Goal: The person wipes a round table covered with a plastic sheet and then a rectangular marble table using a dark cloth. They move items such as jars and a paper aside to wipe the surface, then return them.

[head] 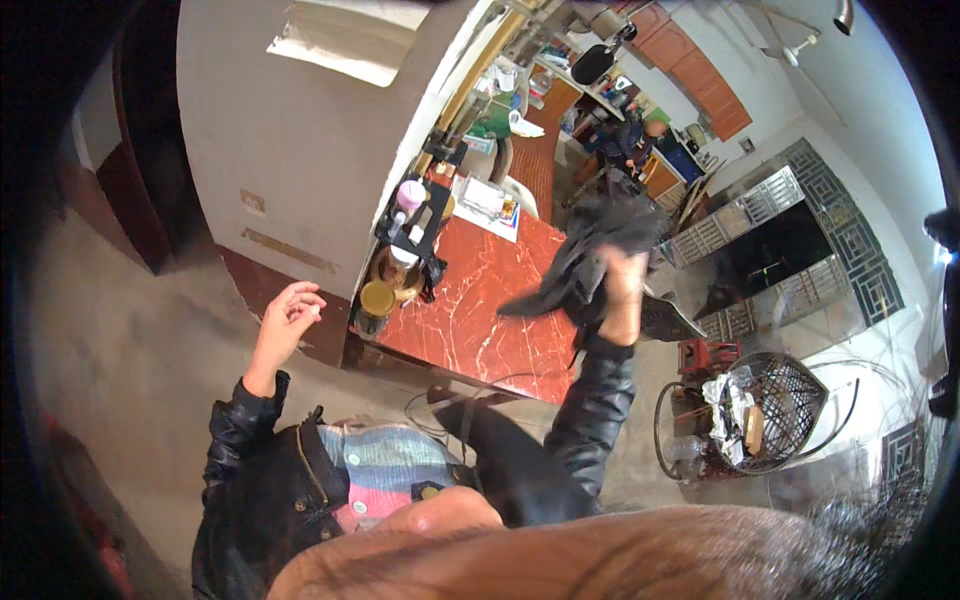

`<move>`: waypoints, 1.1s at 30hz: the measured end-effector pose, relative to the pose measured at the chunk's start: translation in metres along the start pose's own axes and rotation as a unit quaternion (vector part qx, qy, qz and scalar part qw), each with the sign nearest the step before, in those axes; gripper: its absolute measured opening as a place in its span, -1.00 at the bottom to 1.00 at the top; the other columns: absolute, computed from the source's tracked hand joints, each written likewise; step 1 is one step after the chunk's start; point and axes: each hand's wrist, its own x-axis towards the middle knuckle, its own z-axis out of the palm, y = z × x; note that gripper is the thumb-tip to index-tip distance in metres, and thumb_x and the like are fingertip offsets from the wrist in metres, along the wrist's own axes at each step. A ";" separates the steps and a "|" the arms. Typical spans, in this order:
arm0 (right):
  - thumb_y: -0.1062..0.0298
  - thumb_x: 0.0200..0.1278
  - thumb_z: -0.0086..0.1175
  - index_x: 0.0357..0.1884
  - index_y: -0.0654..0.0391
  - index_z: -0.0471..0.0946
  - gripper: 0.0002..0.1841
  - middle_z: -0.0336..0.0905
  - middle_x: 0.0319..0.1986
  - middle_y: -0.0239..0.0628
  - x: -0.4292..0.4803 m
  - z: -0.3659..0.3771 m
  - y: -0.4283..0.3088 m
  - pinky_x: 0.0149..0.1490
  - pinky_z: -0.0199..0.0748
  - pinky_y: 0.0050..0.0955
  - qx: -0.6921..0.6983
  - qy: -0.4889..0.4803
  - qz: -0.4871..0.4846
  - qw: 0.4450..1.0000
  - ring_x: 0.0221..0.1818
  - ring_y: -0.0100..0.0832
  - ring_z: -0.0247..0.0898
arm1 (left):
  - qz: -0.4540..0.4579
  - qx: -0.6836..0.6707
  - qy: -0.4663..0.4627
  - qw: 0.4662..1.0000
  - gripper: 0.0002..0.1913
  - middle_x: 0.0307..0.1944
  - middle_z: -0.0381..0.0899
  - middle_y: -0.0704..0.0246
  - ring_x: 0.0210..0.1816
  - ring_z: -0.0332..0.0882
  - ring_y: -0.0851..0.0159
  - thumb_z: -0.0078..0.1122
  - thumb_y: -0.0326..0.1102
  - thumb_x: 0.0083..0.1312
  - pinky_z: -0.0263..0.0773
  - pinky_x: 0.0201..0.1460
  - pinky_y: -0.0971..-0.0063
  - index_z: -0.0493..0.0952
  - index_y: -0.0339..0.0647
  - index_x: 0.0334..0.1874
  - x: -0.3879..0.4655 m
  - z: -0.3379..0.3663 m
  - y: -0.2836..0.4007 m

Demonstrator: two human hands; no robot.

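Observation:
A dark cloth [574, 262], blurred by motion, is gripped in my right hand [624, 281] above the right edge of a red marble-patterned tabletop [487, 300]. Part of the cloth hangs out to the left over the tabletop. My left hand [291, 319] is raised to the left of the table, near the wall, with its fingers loosely curled and nothing seen in it. Closest to it on the table is a jar with a yellow lid [378, 298], beside a black rack [420, 225] that holds a pink-lidded container [410, 195].
Papers [487, 206] lie at the table's far end. A wall [300, 150] stands on the left. To the right, on the floor side, are a black woven basket [784, 405] with rubbish and a red metal object [705, 356]. A person [637, 142] is farther back.

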 end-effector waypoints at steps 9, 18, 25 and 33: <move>0.61 -0.06 0.12 0.09 0.28 0.51 -0.48 0.62 -0.16 -0.29 -0.203 0.021 0.243 0.06 0.49 -0.37 -0.059 0.057 0.319 0.944 -0.08 -0.37 0.52 | -0.137 0.032 -0.046 0.989 -0.68 -0.27 0.63 0.41 -0.28 0.54 0.50 0.23 -0.39 0.31 0.49 -0.18 0.59 0.49 -0.30 0.08 0.017 0.013 -0.087; 0.59 0.15 0.10 0.21 0.18 0.40 -0.49 0.54 -0.01 -0.26 -0.278 0.002 0.246 0.09 0.49 -0.31 0.310 0.263 0.337 0.849 0.02 -0.27 0.51 | -0.135 0.214 0.051 0.966 0.02 0.30 0.31 0.06 0.27 0.33 0.03 0.59 -0.10 -0.02 0.28 0.34 0.19 0.15 -0.36 0.40 0.059 0.122 -0.202; 0.46 0.17 0.10 0.16 0.24 0.44 -0.54 0.58 0.00 -0.19 -0.336 -0.063 0.243 0.13 0.49 -0.25 0.328 0.289 0.344 0.831 0.01 -0.24 0.54 | 0.043 0.515 0.129 0.846 0.18 0.44 0.08 0.07 0.49 -0.03 -0.10 0.63 -0.17 -0.22 -0.04 0.51 0.03 0.05 -0.23 0.48 0.054 0.168 -0.208; 0.47 0.13 0.10 0.15 0.27 0.45 -0.53 0.58 -0.03 -0.20 -0.366 -0.146 0.269 0.10 0.50 -0.27 0.276 0.267 0.368 0.847 -0.01 -0.23 0.54 | -0.149 0.774 -0.074 0.611 0.14 0.49 0.05 -0.07 0.52 -0.04 -0.11 0.47 -0.09 -0.03 -0.12 0.52 -0.02 -0.06 -0.22 0.55 0.124 0.159 -0.245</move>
